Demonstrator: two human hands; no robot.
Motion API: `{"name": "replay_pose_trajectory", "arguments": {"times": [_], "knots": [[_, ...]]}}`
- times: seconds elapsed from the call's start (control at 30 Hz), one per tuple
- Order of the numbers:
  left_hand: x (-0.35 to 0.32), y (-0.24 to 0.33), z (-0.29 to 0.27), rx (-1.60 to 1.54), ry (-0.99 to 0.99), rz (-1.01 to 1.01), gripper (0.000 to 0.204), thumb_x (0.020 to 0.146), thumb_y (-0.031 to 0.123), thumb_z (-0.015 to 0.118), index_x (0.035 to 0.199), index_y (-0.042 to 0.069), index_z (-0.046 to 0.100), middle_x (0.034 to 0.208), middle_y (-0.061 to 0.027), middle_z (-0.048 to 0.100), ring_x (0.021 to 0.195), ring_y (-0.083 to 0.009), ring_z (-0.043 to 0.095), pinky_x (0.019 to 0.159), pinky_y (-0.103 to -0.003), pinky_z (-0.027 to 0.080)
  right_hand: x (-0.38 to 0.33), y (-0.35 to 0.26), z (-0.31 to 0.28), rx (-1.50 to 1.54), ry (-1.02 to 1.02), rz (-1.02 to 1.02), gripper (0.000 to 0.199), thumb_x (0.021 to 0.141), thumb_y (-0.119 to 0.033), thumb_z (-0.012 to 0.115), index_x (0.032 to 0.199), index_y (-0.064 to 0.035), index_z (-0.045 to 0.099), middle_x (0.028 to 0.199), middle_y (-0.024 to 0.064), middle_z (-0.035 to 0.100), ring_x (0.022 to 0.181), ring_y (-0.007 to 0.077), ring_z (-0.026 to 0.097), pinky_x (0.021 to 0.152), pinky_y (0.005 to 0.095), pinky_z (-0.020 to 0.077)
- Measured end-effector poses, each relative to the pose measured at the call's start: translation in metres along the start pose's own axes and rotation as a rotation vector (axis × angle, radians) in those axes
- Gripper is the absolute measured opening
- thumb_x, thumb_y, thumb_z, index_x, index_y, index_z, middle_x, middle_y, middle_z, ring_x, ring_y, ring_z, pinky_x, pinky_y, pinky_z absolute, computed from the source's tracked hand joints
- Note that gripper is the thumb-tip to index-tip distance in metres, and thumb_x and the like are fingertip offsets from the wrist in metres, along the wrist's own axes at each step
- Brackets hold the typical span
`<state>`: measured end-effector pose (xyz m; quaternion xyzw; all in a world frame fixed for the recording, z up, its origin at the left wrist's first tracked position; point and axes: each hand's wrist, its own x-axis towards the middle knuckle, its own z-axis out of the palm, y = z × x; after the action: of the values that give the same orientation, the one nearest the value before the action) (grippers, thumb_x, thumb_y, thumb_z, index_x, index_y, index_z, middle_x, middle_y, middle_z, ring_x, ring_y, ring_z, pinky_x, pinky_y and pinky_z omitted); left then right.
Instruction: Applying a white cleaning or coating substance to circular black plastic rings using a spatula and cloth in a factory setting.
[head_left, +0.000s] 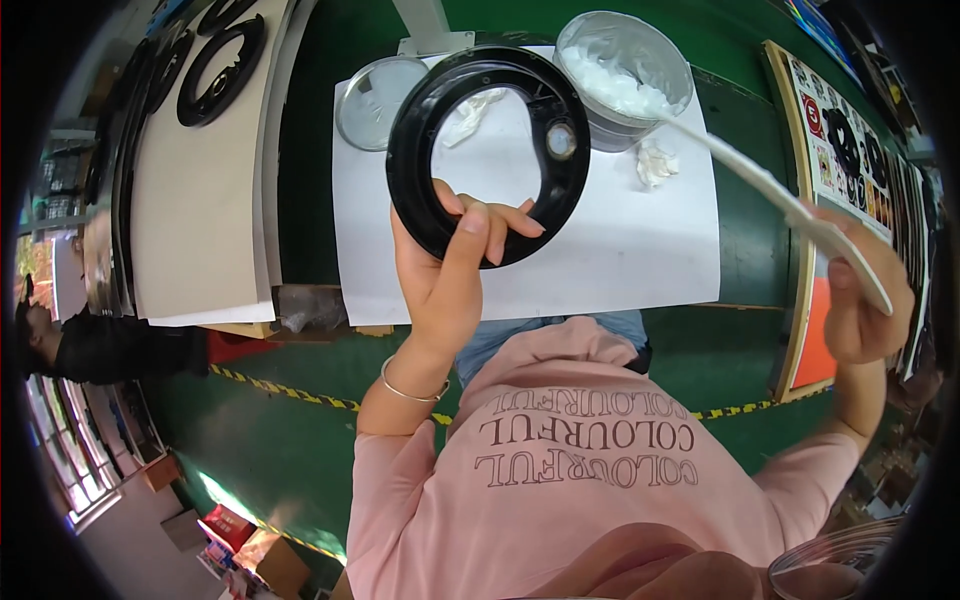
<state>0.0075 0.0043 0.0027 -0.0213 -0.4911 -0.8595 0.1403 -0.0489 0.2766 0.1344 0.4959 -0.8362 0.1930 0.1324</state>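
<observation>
My left hand is closed around the near edge of a glossy black ring, held up over the white sheet. On the ring's right side sits a small round silvery-white spot. My right hand, out at the right, grips the wide end of a long white spatula. Its thin far end reaches to the rim of a clear round tub of white paste; whether it touches the paste I cannot tell. Through the ring's opening a crumpled white tissue shows.
A clear round lid lies left of the ring, partly behind it. Another crumpled tissue is near the tub. More black rings lie on a pale board at the left. A wood-framed board stands right. A person in black is at far left.
</observation>
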Motion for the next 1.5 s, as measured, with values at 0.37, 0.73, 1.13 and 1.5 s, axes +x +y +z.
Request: {"name": "replay_pose_trajectory", "arguments": {"times": [0.37,0.73,1.13,1.5], "knots": [[-0.003,0.002,0.005,0.028,-0.032,0.008,0.011,0.087,0.002,0.04,0.093,0.007,0.032,0.061,-0.0043,0.043,0.067,-0.0207,0.057,0.082,-0.044,0.044,0.007,-0.001,0.047,0.109,0.088,-0.012,0.027,0.063,0.007,0.053,0.09,0.0046,0.057,0.086,0.0156,0.063,0.068,0.0253,0.062,0.056,0.0278,0.0472],[-0.001,-0.002,0.005,0.127,-0.091,0.048,0.012,0.085,0.001,0.041,0.091,0.006,0.031,0.061,-0.0054,0.044,0.067,-0.0197,0.057,0.085,-0.045,0.042,-0.003,0.004,0.053,0.14,0.022,0.069,0.017,0.072,0.003,0.053,0.089,0.0055,0.057,0.081,0.0181,0.062,0.061,0.0252,0.06,0.054,0.027,0.0459],[0.0,-0.006,0.004,0.19,-0.033,0.066,0.01,0.086,0.001,0.04,0.089,0.005,0.031,0.06,-0.0044,0.043,0.067,-0.0189,0.058,0.084,-0.045,0.042,-0.048,0.033,0.089,0.527,0.544,0.59,0.021,0.081,-0.002,0.054,0.102,0.0032,0.055,0.1,0.0133,0.059,0.09,0.0192,0.058,0.08,0.0301,0.0452],[-0.003,0.003,0.001,0.058,0.096,0.054,0.009,0.086,0.001,0.039,0.088,0.008,0.033,0.058,-0.0031,0.041,0.066,-0.0235,0.058,0.081,-0.046,0.043,-0.039,0.108,0.102,-0.532,0.18,-0.255,0.021,0.069,-0.003,0.057,0.089,0.0006,0.061,0.097,0.0157,0.06,0.09,0.0291,0.059,0.076,0.0324,0.0496]]}}
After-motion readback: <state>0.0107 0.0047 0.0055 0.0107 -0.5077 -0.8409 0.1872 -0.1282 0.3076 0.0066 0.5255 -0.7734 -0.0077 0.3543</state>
